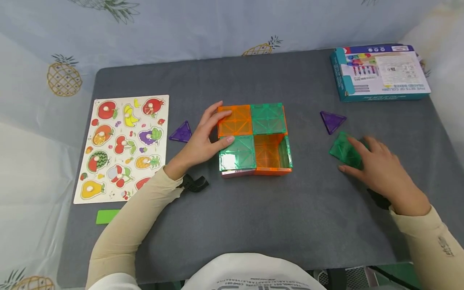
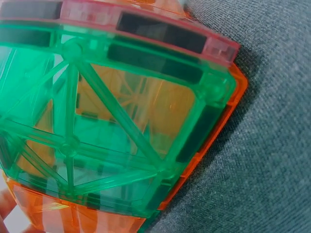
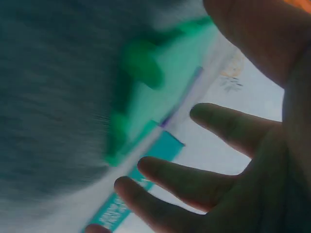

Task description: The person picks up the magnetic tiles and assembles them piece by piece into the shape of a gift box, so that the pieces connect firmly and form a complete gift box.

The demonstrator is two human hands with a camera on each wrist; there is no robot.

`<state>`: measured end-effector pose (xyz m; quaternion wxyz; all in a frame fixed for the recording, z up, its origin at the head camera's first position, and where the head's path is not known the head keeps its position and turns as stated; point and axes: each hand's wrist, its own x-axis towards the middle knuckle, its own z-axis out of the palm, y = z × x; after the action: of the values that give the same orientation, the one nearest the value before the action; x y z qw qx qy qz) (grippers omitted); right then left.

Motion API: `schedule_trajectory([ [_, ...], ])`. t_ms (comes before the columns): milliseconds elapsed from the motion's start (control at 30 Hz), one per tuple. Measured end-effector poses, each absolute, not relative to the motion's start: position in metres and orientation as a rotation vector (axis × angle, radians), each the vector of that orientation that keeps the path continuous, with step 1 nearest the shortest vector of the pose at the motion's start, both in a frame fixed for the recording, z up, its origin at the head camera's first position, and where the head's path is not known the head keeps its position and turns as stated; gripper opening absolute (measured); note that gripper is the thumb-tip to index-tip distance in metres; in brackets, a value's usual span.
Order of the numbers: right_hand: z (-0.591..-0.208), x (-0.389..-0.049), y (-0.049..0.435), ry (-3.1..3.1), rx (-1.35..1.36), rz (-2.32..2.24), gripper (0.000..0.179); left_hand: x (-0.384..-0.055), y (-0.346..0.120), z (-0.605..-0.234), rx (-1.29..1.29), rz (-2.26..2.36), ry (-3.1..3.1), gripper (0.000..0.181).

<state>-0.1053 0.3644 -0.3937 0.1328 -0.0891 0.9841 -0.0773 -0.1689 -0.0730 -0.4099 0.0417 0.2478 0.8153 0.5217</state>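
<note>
A low box built of translucent magnetic tiles [image 1: 235,155] stands mid-table, with orange and green squares on top and an uncovered front right compartment. My left hand [image 1: 204,141] rests on its left side, thumb lying on the front left green square and fingers along the orange one. In the left wrist view, a green tile wall [image 2: 116,160] fills most of the picture. To the right, my right hand [image 1: 386,175] hovers with spread fingers around a green magnetic tile [image 1: 342,149]. The right wrist view shows this green tile [image 3: 165,92] blurred, apart from the visible fingertips.
A purple triangle tile [image 1: 331,121] lies behind the right-hand green tile, another purple triangle [image 1: 182,132] beside the left hand. A wooden fruit puzzle board [image 1: 121,193] lies left, near a green strip [image 1: 106,216]. A boxed toy [image 1: 380,72] sits back right.
</note>
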Motion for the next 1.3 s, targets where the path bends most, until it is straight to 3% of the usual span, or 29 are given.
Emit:
schedule_trajectory([
  [167, -0.402, -0.097, 0.373, 2.872, -0.266, -0.281, 0.083, -0.169, -0.072, -0.409, 0.752, 1.604, 2.484, 0.066],
  [467, -0.407, -0.098, 0.382, 2.936, -0.302, -0.334, 0.076, -0.169, -0.070, -0.408, 0.755, 1.631, 2.469, 0.058],
  [767, -0.393, -0.110, 0.377, 2.957, -0.342, -0.202, 0.080, -0.169, -0.071, -0.407, 0.737, 1.641, 2.464, 0.058],
  [967, -0.367, -0.111, 0.359, 3.148, -0.610, -0.250, 0.070, -0.167, -0.072, -0.409, 0.724, 1.643, 2.463, 0.058],
  [1167, -0.342, -0.110, 0.321, 3.239, -0.969, -0.453, 0.094, -0.168, -0.071, -0.410, 0.725, 1.642, 2.472, 0.060],
  [1300, -0.329, -0.114, 0.299, 3.192, -1.167, -0.525, 0.089, -0.167, -0.071, -0.411, 0.726, 1.658, 2.469, 0.057],
])
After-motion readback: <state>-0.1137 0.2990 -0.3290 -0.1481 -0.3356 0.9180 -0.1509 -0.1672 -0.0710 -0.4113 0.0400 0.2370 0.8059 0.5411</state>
